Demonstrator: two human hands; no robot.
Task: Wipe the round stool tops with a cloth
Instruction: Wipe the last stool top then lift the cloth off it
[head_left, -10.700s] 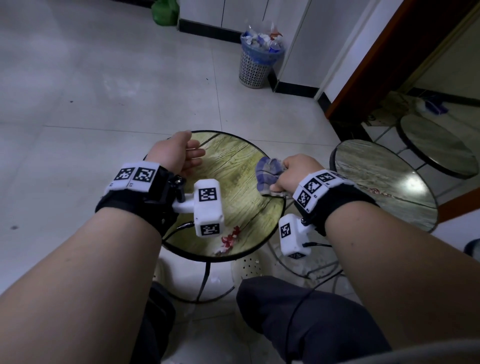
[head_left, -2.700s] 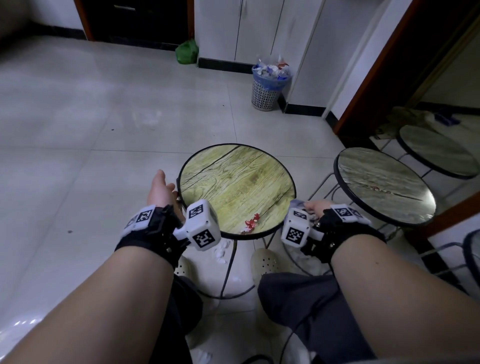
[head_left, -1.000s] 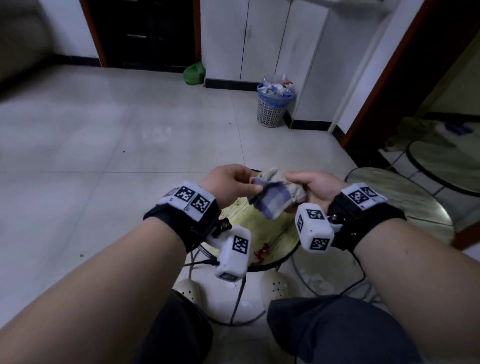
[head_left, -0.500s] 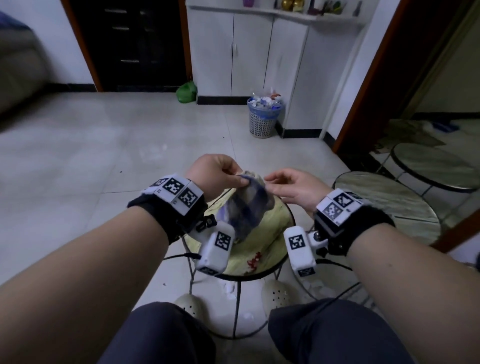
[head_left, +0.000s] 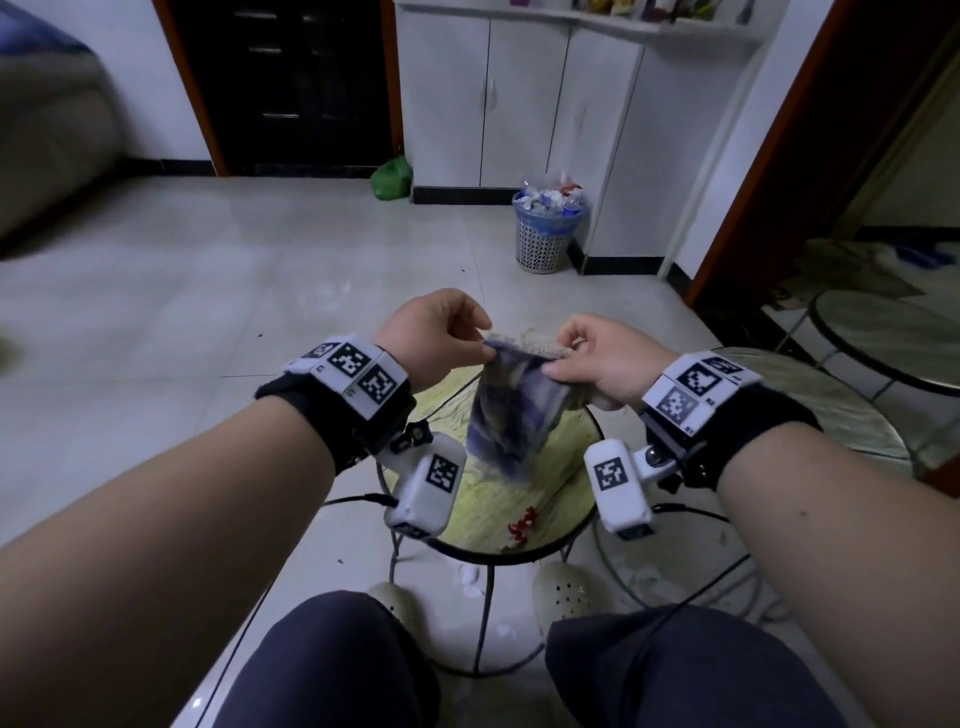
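Blue-and-purple checked cloth (head_left: 511, 415) hangs in the air above the yellow-green wood-grain stool top (head_left: 498, 499), pinched at its upper edge by the left hand (head_left: 434, 332) and the right hand (head_left: 605, 358). A second round stool top (head_left: 831, 410) stands just to the right.

Blue-purple patterned cloth (head_left: 511, 415) hanging limp, top edge stretched, above yellow-green wood-grain round stool top (head_left: 498, 499), second grey round stool top (head_left: 831, 410) just right
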